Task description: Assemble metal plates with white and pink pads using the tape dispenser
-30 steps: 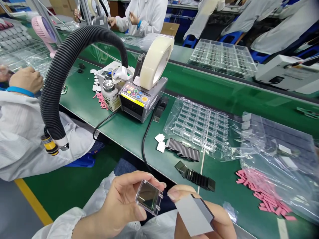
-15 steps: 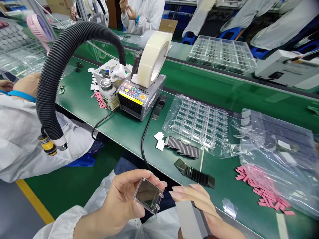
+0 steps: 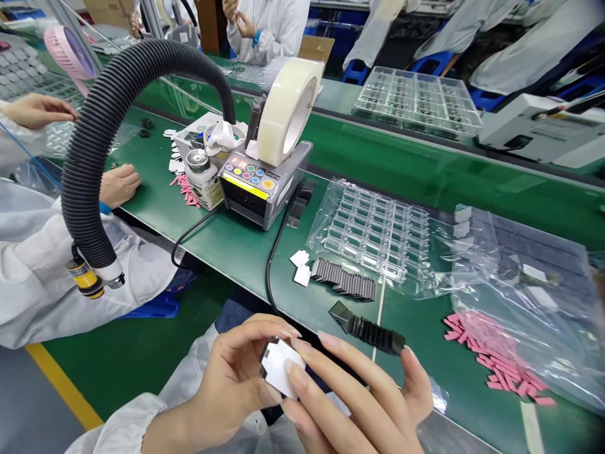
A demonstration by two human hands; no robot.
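Head view: green bench (image 3: 236,246) spans mid-frame; clear tray (image 3: 378,233) at three o'clock. Right hand (image 3: 359,403), five o'clock, fingertips against the white-faced piece (image 3: 276,361), grip undeterminable; left hand (image 3: 222,384), seven, pinches it. Dark panes, (image 3: 371,334) between four and five: a sideways sweep could topple them. Piece at six: uneven pressure could tilt it.
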